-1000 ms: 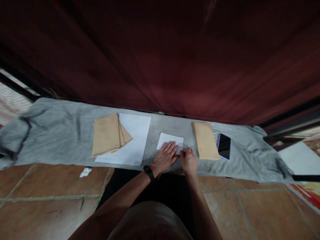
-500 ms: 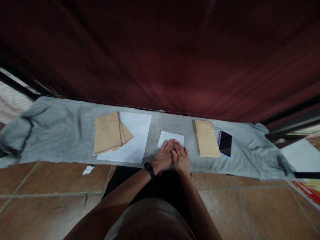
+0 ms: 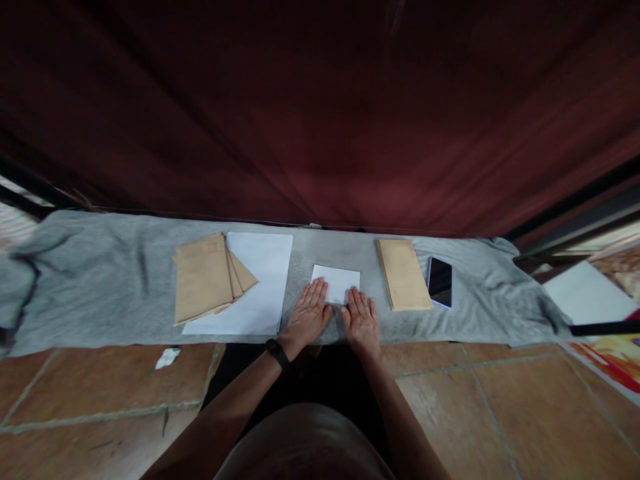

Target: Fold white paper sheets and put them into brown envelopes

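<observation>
I see both hands pressed flat, palms down, on a grey cloth (image 3: 100, 287), fingers spread and holding nothing. My left hand (image 3: 307, 313), with a black wristband (image 3: 277, 352), lies at 7 o'clock of a small folded white paper (image 3: 337, 283), its fingers (image 3: 318, 291) touching the paper's left edge. My right hand (image 3: 361, 320) sits at 5 o'clock, its fingers (image 3: 356, 298) on the near edge. At 9 o'clock of the paper a large white sheet (image 3: 265, 273) carries fanned brown envelopes (image 3: 203, 277). At 3 o'clock lies a squared envelope stack (image 3: 403, 273), with a dark phone (image 3: 440, 281) just beyond it. A dark red curtain (image 3: 320, 113) hangs at 12 o'clock, and tiled floor (image 3: 100, 393) runs along 6 o'clock.
</observation>
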Available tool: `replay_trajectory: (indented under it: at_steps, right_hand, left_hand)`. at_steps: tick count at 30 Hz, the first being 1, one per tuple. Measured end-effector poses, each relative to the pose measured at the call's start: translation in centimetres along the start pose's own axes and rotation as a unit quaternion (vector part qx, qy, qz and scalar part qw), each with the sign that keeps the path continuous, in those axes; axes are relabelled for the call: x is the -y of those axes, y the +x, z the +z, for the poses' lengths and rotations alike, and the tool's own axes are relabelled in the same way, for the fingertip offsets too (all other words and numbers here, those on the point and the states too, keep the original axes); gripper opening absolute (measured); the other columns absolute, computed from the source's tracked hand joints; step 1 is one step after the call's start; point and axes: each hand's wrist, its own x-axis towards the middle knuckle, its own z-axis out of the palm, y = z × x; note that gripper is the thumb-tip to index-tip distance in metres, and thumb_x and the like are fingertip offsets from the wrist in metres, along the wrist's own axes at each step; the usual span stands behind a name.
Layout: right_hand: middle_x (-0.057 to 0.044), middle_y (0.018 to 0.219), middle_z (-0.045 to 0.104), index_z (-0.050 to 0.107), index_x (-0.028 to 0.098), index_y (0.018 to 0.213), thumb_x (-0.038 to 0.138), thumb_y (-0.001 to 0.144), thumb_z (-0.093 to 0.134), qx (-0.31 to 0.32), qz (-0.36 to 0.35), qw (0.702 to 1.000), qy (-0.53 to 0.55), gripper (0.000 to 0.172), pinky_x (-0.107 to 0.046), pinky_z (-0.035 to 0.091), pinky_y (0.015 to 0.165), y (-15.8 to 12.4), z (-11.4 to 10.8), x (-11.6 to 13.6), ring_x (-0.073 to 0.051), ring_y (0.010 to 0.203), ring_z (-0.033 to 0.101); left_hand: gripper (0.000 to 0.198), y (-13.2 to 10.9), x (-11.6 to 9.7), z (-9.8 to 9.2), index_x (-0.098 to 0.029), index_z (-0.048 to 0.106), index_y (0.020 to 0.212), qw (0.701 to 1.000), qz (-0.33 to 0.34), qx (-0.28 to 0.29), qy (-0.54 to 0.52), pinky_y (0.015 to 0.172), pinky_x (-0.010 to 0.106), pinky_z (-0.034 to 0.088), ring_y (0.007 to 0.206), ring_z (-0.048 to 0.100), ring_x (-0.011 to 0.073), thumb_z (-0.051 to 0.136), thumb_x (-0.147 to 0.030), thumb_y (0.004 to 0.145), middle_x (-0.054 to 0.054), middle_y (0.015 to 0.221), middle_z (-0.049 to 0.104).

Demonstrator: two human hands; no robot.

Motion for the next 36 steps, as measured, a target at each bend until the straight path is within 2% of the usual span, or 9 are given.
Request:
replay_trajectory:
  at_steps: [9,14,17,22,28,32,36]
  right_hand:
    - [-0.017,0.156,0.043,0.039,0.012,0.154,0.039,0.107,0.034,-0.018,0.001,0.999,-0.027,0.054,-0.051,0.022,0.122,-0.8,-0.3,-0.9,-0.028,0.146,0.038]
    - [-0.016,0.156,0.044,0.037,0.011,0.154,0.038,0.108,0.032,-0.026,-0.006,0.999,-0.034,0.054,-0.052,0.024,0.121,0.0,-0.6,-0.8,-0.029,0.147,0.037]
    - [-0.013,0.158,0.041,0.034,0.014,0.156,0.037,0.107,0.032,-0.013,-0.038,0.999,-0.02,0.054,-0.052,0.025,0.122,1.0,-0.9,-0.2,-0.027,0.148,0.036]
    - [-0.009,0.156,0.045,0.038,0.019,0.155,0.037,0.107,0.036,0.032,-0.113,0.993,0.003,0.051,-0.049,0.024,0.123,1.4,-0.8,0.5,-0.024,0.145,0.04]
    - [-0.01,0.157,0.042,0.031,0.017,0.157,0.035,0.107,0.037,0.043,-0.121,0.991,-0.026,0.055,-0.05,0.024,0.124,-0.4,-1.4,-1.2,-0.025,0.144,0.042]
    - [-0.01,0.157,0.043,0.024,0.019,0.16,0.038,0.107,0.038,0.043,-0.114,0.992,-0.042,0.058,-0.05,0.022,0.125,-1.2,-2.3,-2.3,-0.025,0.144,0.043]
    - [-0.008,0.157,0.043,0.022,0.021,0.16,0.04,0.107,0.038,0.045,-0.102,0.993,-0.044,0.059,-0.049,0.022,0.125,-1.3,-2.3,-2.6,-0.024,0.144,0.042]
  left_hand:
    - [0.062,-0.9,0.3,-0.3,-0.002,0.032,0.153,0.997,-0.016,-0.028,0.069,0.124,0.048,0.024,0.153,0.024,0.0281,0.038,-0.032,0.1,0.022,0.16,0.033]
    - [0.062,-1.1,0.6,0.0,-0.001,0.033,0.153,0.993,-0.013,-0.03,0.114,0.123,0.048,0.027,0.152,0.025,0.0283,0.037,-0.033,0.1,0.021,0.159,0.035]
    - [0.061,-1.1,0.6,-0.1,-0.001,0.033,0.153,0.992,-0.008,-0.027,0.124,0.123,0.049,0.028,0.152,0.026,0.0293,0.039,-0.032,0.1,0.021,0.16,0.035]
    - [0.061,-1.2,0.6,-0.4,-0.013,0.031,0.156,0.991,0.007,-0.022,0.131,0.122,0.05,0.03,0.152,0.024,0.0296,0.044,-0.024,0.097,0.016,0.164,0.027]
    - [0.06,-1.1,0.7,0.1,-0.009,0.035,0.154,0.99,-0.006,-0.027,0.137,0.122,0.05,0.03,0.151,0.027,0.0309,0.043,-0.031,0.099,0.019,0.162,0.029]
    - [0.058,-1.1,0.8,0.2,-0.007,0.037,0.153,0.99,-0.012,-0.027,0.138,0.122,0.051,0.028,0.151,0.029,0.0308,0.04,-0.033,0.101,0.02,0.161,0.033]
    - [0.055,-0.1,-0.1,0.0,-0.008,0.038,0.152,0.99,-0.001,-0.024,0.135,0.124,0.053,0.024,0.151,0.03,0.0279,0.035,-0.031,0.102,0.017,0.158,0.039]
